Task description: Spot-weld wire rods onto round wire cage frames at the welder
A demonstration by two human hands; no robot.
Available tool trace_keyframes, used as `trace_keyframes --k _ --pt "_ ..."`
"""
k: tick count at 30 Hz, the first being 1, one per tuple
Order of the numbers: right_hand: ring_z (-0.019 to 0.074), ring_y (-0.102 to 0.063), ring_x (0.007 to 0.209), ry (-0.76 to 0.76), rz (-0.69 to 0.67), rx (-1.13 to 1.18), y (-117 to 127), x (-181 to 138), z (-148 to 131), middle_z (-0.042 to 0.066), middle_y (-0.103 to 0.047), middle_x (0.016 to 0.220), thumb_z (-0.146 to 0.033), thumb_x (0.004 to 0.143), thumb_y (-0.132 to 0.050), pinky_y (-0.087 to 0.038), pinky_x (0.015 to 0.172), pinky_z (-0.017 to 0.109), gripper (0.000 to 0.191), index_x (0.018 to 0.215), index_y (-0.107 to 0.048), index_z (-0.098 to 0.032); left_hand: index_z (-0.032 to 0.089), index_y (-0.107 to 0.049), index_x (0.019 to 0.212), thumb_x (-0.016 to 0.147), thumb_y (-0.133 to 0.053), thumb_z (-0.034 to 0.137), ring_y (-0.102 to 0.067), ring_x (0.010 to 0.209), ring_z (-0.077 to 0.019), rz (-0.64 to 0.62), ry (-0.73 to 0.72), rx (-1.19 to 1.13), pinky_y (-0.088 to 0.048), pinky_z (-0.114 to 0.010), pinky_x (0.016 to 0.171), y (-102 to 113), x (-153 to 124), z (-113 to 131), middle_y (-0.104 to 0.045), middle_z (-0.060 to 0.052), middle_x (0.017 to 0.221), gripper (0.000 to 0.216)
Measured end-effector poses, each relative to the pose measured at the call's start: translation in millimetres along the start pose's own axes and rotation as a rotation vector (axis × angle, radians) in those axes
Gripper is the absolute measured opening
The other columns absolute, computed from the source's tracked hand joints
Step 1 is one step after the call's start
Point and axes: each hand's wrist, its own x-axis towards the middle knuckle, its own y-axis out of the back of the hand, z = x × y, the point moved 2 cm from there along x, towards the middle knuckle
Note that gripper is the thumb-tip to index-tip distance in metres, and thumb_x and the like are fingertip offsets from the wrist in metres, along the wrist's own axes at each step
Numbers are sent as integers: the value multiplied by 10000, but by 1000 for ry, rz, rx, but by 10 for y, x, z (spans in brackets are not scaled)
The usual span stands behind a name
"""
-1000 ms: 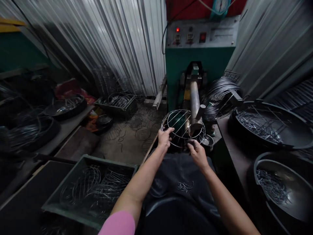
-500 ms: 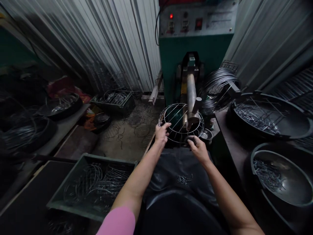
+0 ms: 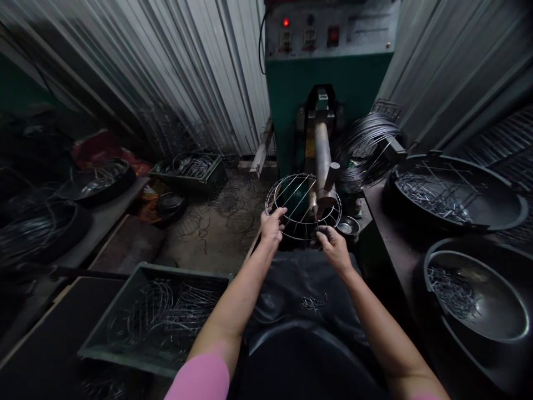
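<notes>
My left hand (image 3: pixel 272 225) is closed on the left rim of a round wire rack (image 3: pixel 293 197), which has two rings joined by short wires and straight bars across. The near side of the rack sits at the electrode tips (image 3: pixel 315 211) of a welding machine, under its thick metal arm (image 3: pixel 322 155). My right hand (image 3: pixel 332 244) is pinched closed at the rack's near rim, just below the tips; what lies between its darkened fingers is too small to make out. Several short curved wires (image 3: pixel 313 303) lie on the black apron (image 3: pixel 283 283) over my lap.
A green crate (image 3: pixel 144 361) of wire parts stands at left. At right are black pans (image 3: pixel 499 222) and a metal bowl (image 3: pixel 499 303) with short wire pieces. A wire coil (image 3: pixel 372 136) hangs beside the machine's arm. A small metal dish (image 3: pixel 348 225) sits behind my right hand.
My right hand has moved slightly closer under the electrode tips at the near rim. The rack stays in my left hand. The whole view has shifted a little.
</notes>
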Motion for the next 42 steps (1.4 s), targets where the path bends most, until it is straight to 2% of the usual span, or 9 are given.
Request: trace_keyframes --k 13,26,32,42 --pt "155 -616 570 -20 -3 23 -16 36 31 33 -662 764 -416 782 -509 -479 543 271 232 875 -552 -208 193 -414 829 439 -777 233 -305 412 -12 38 27 -8 -167 -156 385 -16 7 -37 -399 104 571 535" --pt "128 -594 531 11 11 -18 16 81 -6 28 -652 726 -385 788 -496 -453 525 245 227 864 -552 -178 182 -402 724 481 -754 229 -257 400 -6 94 78 -9 -147 -157 366 -21 27 -120 -346 106 547 430" --pt "110 -570 513 8 4 1 12 88 26 16 -631 709 -399 797 -494 -451 526 238 251 875 -555 -169 177 -428 770 469 -784 288 -323 422 -17 123 35 11 -172 -150 378 5 60 -171 -390 90 579 479" --pt "118 -574 501 18 24 -20 -17 96 5 30 -635 709 -413 788 -493 -455 520 243 272 871 -562 -163 168 -469 792 479 -783 301 -335 431 -25 139 38 27 -208 -158 382 -17 12 -170 -413 78 591 463"
